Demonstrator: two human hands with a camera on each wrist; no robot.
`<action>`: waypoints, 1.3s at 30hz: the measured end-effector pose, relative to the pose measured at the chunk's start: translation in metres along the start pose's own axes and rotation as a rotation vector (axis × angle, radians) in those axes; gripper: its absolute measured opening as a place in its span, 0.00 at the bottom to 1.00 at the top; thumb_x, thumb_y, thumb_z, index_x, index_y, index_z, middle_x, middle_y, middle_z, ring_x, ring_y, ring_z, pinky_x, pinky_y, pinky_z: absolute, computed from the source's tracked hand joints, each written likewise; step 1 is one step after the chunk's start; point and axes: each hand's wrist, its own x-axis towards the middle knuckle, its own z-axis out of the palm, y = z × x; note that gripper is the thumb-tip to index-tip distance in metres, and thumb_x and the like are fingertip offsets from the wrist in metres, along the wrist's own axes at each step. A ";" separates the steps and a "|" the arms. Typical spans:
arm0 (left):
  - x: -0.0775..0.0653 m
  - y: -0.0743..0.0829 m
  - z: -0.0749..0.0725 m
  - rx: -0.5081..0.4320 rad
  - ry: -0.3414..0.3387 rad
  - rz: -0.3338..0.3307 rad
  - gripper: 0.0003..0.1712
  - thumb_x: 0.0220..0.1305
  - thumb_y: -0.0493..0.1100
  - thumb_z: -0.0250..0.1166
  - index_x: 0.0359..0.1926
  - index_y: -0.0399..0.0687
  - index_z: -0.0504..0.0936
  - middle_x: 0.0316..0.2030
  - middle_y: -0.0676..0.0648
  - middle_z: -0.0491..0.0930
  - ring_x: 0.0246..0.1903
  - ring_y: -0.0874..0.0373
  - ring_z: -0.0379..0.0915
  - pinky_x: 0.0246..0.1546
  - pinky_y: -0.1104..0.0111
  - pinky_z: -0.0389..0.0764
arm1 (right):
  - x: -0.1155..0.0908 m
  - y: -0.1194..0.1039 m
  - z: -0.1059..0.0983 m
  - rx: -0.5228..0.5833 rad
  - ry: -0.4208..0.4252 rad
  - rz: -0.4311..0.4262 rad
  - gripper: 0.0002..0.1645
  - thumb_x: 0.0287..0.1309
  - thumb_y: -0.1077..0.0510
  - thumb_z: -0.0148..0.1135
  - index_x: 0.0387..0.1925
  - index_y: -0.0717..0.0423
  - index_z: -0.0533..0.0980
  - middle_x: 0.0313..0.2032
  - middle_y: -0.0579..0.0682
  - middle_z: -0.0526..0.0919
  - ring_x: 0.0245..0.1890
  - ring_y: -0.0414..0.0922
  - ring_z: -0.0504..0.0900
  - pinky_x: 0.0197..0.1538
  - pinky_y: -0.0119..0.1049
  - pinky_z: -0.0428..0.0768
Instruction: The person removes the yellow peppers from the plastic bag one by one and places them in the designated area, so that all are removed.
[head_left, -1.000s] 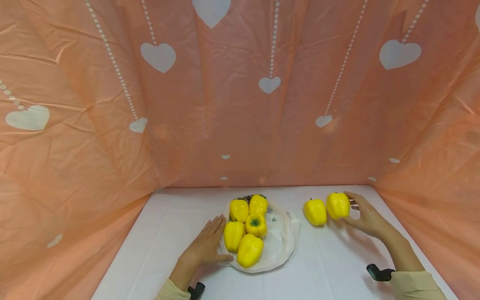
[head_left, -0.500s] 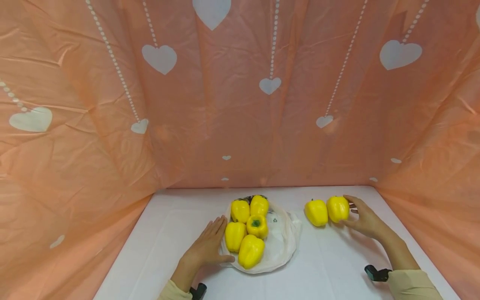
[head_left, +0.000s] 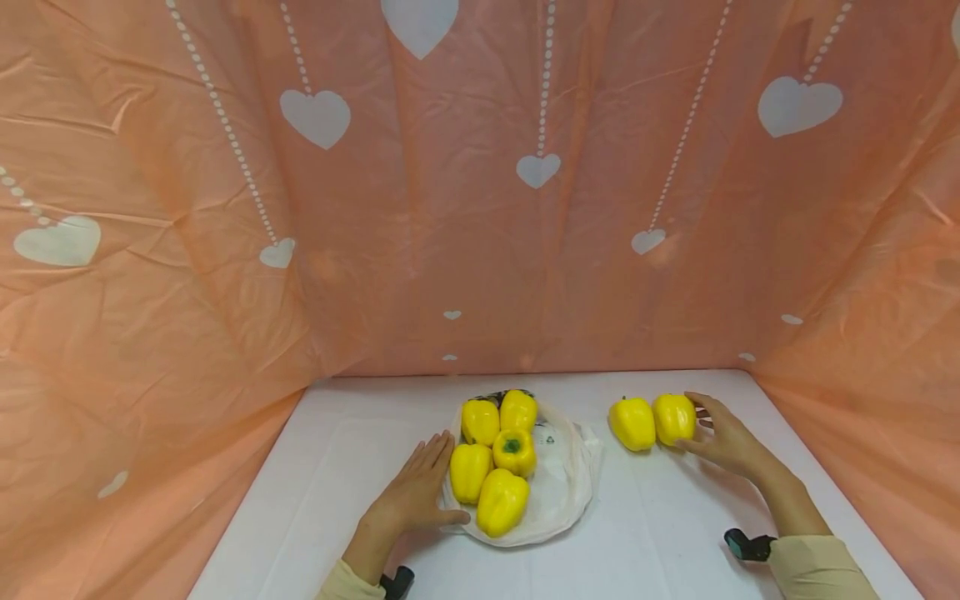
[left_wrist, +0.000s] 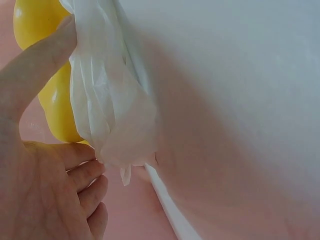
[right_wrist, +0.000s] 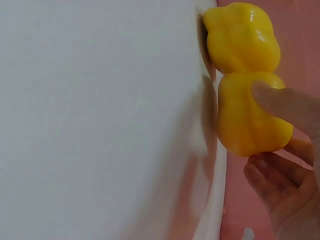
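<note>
In the head view, a pale plastic bag (head_left: pixel 558 500) lies spread with its mouth upward and several yellow bell peppers (head_left: pixel 471 472) in it. My left hand (head_left: pixel 416 492) rests along the bag's left side, fingers extended. The left wrist view has that thumb (left_wrist: pixel 47 57) against the bag's gathered edge (left_wrist: pixel 102 95). To the right, my right hand (head_left: pixel 726 437) holds a yellow bell pepper (head_left: pixel 674 419) between thumb and fingers. Its thumb lies across the pepper (right_wrist: pixel 250 120) in the right wrist view. A second bell pepper (head_left: pixel 632 424) sits immediately left of it, touching or nearly so.
A white cloth-covered table (head_left: pixel 645 533) spans the area below both hands. Behind it and at both sides hangs an orange-pink sheet (head_left: pixel 465 250) printed with white hearts. Black devices (head_left: pixel 750 546) are worn at the wrists.
My right hand has lowered the bell pepper slightly and brought it a little left, beside the other loose one. The left hand and the bag stay put.
</note>
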 end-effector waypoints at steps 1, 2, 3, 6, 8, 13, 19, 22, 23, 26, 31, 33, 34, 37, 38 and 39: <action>0.000 0.000 0.000 0.001 0.000 -0.001 0.73 0.55 0.65 0.81 0.84 0.30 0.50 0.85 0.34 0.47 0.85 0.41 0.42 0.86 0.46 0.44 | 0.000 0.000 0.000 -0.001 -0.003 0.002 0.56 0.60 0.55 0.80 0.76 0.73 0.58 0.67 0.78 0.68 0.62 0.77 0.74 0.64 0.76 0.75; 0.000 0.000 0.000 0.003 0.002 0.000 0.73 0.55 0.65 0.81 0.84 0.30 0.50 0.85 0.34 0.47 0.85 0.41 0.42 0.85 0.46 0.44 | 0.000 0.001 0.001 0.002 -0.004 0.007 0.56 0.59 0.55 0.80 0.77 0.73 0.58 0.68 0.78 0.68 0.63 0.77 0.74 0.65 0.76 0.75; 0.000 0.000 0.000 0.002 0.003 0.000 0.73 0.55 0.65 0.81 0.84 0.30 0.50 0.85 0.34 0.47 0.85 0.41 0.42 0.85 0.46 0.44 | 0.000 0.001 0.001 0.003 -0.006 0.010 0.56 0.60 0.54 0.80 0.77 0.73 0.57 0.68 0.78 0.67 0.63 0.77 0.74 0.65 0.76 0.74; 0.001 0.000 0.001 -0.002 0.004 -0.002 0.73 0.55 0.64 0.81 0.84 0.30 0.50 0.85 0.34 0.47 0.85 0.41 0.42 0.86 0.46 0.44 | 0.001 0.002 0.002 0.008 -0.009 0.015 0.56 0.60 0.54 0.80 0.77 0.73 0.57 0.68 0.78 0.67 0.64 0.77 0.73 0.66 0.77 0.73; 0.001 0.000 0.001 -0.001 0.004 -0.004 0.73 0.55 0.64 0.81 0.84 0.30 0.50 0.85 0.34 0.46 0.85 0.41 0.42 0.85 0.46 0.44 | 0.001 0.002 0.003 0.012 -0.009 0.014 0.56 0.59 0.55 0.80 0.77 0.73 0.57 0.68 0.78 0.67 0.63 0.77 0.73 0.66 0.77 0.73; 0.001 0.000 0.001 0.008 0.001 -0.007 0.73 0.55 0.65 0.81 0.84 0.31 0.50 0.85 0.35 0.47 0.85 0.41 0.43 0.85 0.46 0.44 | 0.001 0.003 0.004 0.012 -0.011 0.013 0.56 0.59 0.55 0.80 0.77 0.73 0.57 0.68 0.78 0.67 0.64 0.78 0.73 0.67 0.77 0.72; 0.001 0.001 0.001 0.006 0.000 -0.011 0.73 0.55 0.65 0.81 0.84 0.31 0.50 0.85 0.35 0.47 0.85 0.41 0.43 0.85 0.46 0.45 | 0.001 0.001 0.003 0.009 -0.028 0.030 0.57 0.60 0.54 0.80 0.78 0.73 0.55 0.69 0.79 0.66 0.65 0.78 0.71 0.67 0.77 0.71; 0.001 0.001 0.001 0.006 -0.003 -0.012 0.73 0.56 0.65 0.81 0.84 0.31 0.50 0.85 0.35 0.46 0.85 0.41 0.42 0.86 0.47 0.44 | 0.000 0.000 0.002 0.011 -0.034 0.034 0.59 0.60 0.54 0.80 0.78 0.73 0.55 0.69 0.79 0.65 0.65 0.79 0.71 0.67 0.77 0.71; 0.001 0.001 0.001 0.007 -0.004 -0.011 0.73 0.56 0.65 0.81 0.84 0.31 0.50 0.85 0.35 0.46 0.85 0.41 0.42 0.86 0.47 0.44 | 0.000 0.000 0.002 0.013 -0.037 0.034 0.59 0.60 0.54 0.80 0.78 0.73 0.54 0.69 0.79 0.65 0.65 0.79 0.70 0.67 0.78 0.71; 0.001 0.000 0.001 0.002 -0.003 -0.009 0.73 0.56 0.65 0.81 0.84 0.31 0.50 0.85 0.35 0.46 0.85 0.41 0.42 0.86 0.46 0.44 | 0.000 0.000 0.002 0.017 -0.037 0.030 0.59 0.60 0.54 0.80 0.79 0.72 0.54 0.68 0.79 0.65 0.65 0.79 0.70 0.66 0.78 0.72; 0.000 0.000 0.001 -0.006 -0.010 -0.007 0.72 0.56 0.65 0.81 0.84 0.31 0.50 0.85 0.34 0.46 0.85 0.41 0.42 0.85 0.46 0.44 | -0.003 -0.002 0.001 -0.015 -0.023 0.011 0.58 0.58 0.55 0.81 0.78 0.72 0.56 0.67 0.80 0.66 0.64 0.78 0.70 0.65 0.79 0.72; 0.000 0.000 0.001 -0.003 -0.014 -0.009 0.72 0.56 0.65 0.80 0.84 0.31 0.50 0.85 0.35 0.45 0.85 0.41 0.41 0.85 0.46 0.43 | -0.003 -0.004 0.000 -0.033 -0.018 -0.004 0.57 0.58 0.56 0.81 0.77 0.72 0.57 0.68 0.80 0.66 0.65 0.79 0.69 0.66 0.80 0.70; 0.000 0.000 0.001 -0.001 -0.012 -0.006 0.72 0.56 0.65 0.80 0.84 0.31 0.50 0.85 0.34 0.45 0.85 0.40 0.42 0.85 0.46 0.44 | -0.003 -0.006 -0.001 -0.039 -0.016 -0.009 0.56 0.58 0.56 0.81 0.77 0.72 0.58 0.68 0.80 0.65 0.65 0.78 0.68 0.67 0.80 0.69; 0.000 0.000 0.000 0.012 -0.009 -0.011 0.72 0.57 0.66 0.79 0.85 0.32 0.49 0.86 0.35 0.45 0.85 0.41 0.41 0.86 0.46 0.43 | -0.002 -0.014 -0.002 -0.047 -0.001 -0.041 0.55 0.57 0.57 0.80 0.77 0.70 0.59 0.69 0.79 0.65 0.68 0.78 0.65 0.68 0.82 0.65; 0.000 0.000 0.001 0.013 -0.008 -0.012 0.72 0.57 0.66 0.79 0.85 0.32 0.49 0.86 0.35 0.45 0.85 0.41 0.41 0.86 0.47 0.44 | -0.002 -0.016 -0.002 -0.047 0.004 -0.051 0.54 0.57 0.57 0.81 0.77 0.70 0.60 0.69 0.79 0.65 0.68 0.78 0.64 0.68 0.82 0.65; 0.000 0.001 0.001 0.011 -0.007 -0.011 0.72 0.57 0.66 0.80 0.84 0.32 0.49 0.86 0.35 0.45 0.85 0.41 0.42 0.85 0.46 0.44 | -0.003 -0.019 -0.002 -0.046 0.009 -0.062 0.54 0.57 0.57 0.81 0.76 0.69 0.60 0.69 0.78 0.65 0.68 0.77 0.64 0.67 0.82 0.65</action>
